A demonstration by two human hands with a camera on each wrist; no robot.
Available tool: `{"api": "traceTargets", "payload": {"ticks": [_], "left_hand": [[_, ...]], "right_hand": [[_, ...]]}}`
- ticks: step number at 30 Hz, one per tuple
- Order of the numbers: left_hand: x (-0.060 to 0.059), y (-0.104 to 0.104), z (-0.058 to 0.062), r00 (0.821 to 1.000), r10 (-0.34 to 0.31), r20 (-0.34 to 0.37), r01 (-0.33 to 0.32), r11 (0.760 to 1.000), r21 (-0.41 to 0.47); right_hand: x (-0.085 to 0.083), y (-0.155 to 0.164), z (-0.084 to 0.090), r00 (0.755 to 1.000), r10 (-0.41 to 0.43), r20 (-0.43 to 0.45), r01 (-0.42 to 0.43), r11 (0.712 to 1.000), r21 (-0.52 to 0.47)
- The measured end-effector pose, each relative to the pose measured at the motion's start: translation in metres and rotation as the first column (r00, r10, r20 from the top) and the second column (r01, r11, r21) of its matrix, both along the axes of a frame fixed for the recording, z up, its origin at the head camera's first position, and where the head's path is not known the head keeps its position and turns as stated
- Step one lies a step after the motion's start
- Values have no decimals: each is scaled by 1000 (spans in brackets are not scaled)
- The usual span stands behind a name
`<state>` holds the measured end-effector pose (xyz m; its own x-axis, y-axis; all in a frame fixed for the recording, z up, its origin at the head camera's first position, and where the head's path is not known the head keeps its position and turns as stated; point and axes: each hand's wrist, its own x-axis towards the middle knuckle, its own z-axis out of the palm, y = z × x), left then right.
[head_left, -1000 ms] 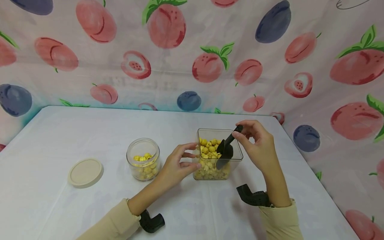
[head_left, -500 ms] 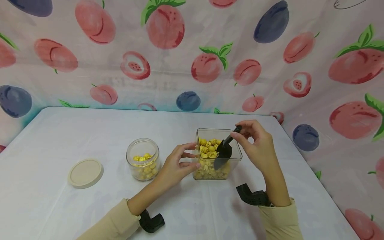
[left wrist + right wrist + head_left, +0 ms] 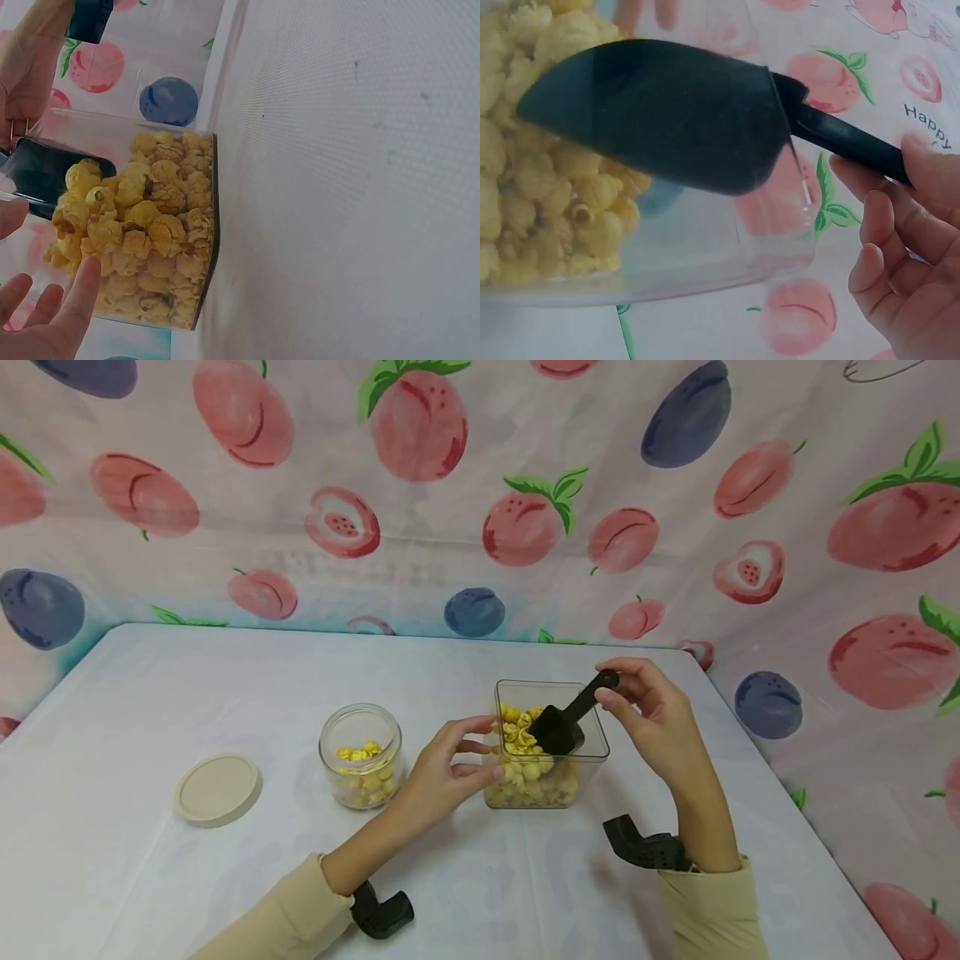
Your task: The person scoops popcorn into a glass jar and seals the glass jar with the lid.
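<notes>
A clear square container (image 3: 592,752) of yellow popcorn (image 3: 528,781) stands near the middle of the white table. My right hand (image 3: 648,714) pinches the handle of a black scoop (image 3: 558,728), whose bowl lies inside the container against the popcorn. The right wrist view shows the scoop (image 3: 667,112) and my fingers (image 3: 900,247) on its handle. My left hand (image 3: 446,768) touches the container's left wall with fingers spread; the left wrist view shows the fingertips (image 3: 71,296) against the container (image 3: 206,225).
A small round glass jar (image 3: 360,758) partly filled with popcorn stands left of the container. Its beige lid (image 3: 217,789) lies flat farther left. Fruit-patterned cloth walls stand behind and to the right of the table (image 3: 225,693).
My right hand has lowered the scoop's handle and pushed its bowl flatter and leftwards into the popcorn. The left hand stays on the container.
</notes>
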<state>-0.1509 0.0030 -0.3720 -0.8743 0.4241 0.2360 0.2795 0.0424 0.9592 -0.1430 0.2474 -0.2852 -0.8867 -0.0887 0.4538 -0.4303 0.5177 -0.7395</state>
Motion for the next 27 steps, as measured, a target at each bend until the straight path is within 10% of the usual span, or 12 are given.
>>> {"api": "traceTargets", "payload": {"ticks": [11,27], "left_hand": [[0,0,1,1000,-5,5,5,1000,8],[-1,0,-1,1000,-2,13,2,1000,9]], "right_hand": [[-1,1,0,988,-78,133,64,992,105],[-6,6,-5,956,71,283,-16,981,-192]]}}
